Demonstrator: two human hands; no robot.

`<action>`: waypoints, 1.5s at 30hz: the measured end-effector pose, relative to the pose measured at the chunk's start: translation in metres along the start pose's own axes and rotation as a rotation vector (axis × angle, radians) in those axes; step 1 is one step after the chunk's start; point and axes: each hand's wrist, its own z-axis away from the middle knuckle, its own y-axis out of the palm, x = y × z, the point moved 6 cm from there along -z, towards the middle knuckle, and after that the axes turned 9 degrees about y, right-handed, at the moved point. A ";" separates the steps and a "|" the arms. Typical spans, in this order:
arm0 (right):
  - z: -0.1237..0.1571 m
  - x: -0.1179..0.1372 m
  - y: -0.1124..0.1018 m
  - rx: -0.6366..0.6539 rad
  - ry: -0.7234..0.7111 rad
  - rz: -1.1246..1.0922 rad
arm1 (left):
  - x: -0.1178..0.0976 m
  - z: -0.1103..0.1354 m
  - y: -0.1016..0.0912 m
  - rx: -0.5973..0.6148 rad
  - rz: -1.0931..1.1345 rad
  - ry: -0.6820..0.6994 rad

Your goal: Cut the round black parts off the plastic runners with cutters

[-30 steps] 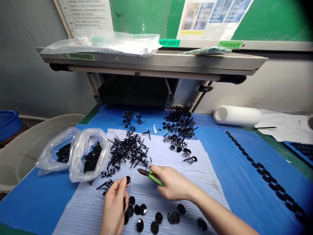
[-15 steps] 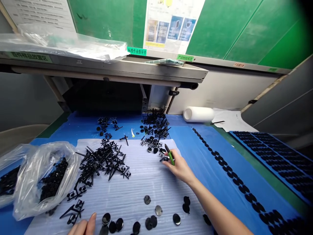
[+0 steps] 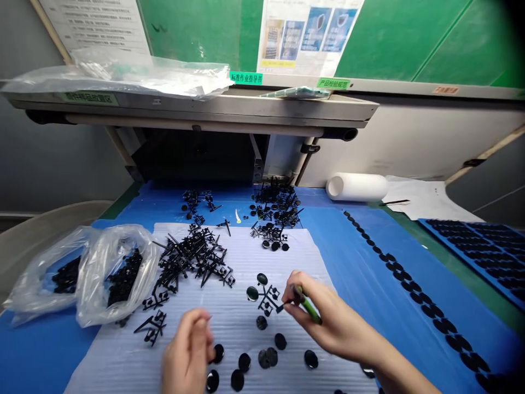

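My right hand [image 3: 324, 312] is closed around green-handled nippers [image 3: 310, 311], whose dark head is partly hidden by the fingers. Its fingertips also pinch the stem of a black plastic sprue [image 3: 268, 300] over the white foam sheet [image 3: 233, 323]. Round black discs [image 3: 252, 294] sit at the ends of that sprue. At the lower left, my left hand [image 3: 188, 350] is raised with its fingers curled together; anything inside them is hidden. Loose black discs [image 3: 244, 362] lie on the foam between and below both hands.
Left of centre is a heap of bare black sprues [image 3: 192, 254], with clear bags [image 3: 118, 273] of black parts beyond. More sprues with discs [image 3: 279, 202] are piled at the back. Disc rows [image 3: 404, 276] run along the right, near a white roll [image 3: 356, 187].
My right hand has drawn back towards me from the rear pile, bringing a sprue with discs. My left hand has risen further into view. The camera view has shifted left.
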 end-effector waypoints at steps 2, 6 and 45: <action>0.001 0.020 0.009 0.078 -0.082 0.050 | -0.012 -0.006 0.034 0.264 0.227 -0.144; 0.001 0.038 0.018 0.140 -0.157 0.151 | -0.025 -0.014 0.062 0.478 0.150 -0.134; 0.012 -0.003 0.084 0.340 0.071 -0.219 | -0.045 -0.002 0.051 0.308 0.532 -0.309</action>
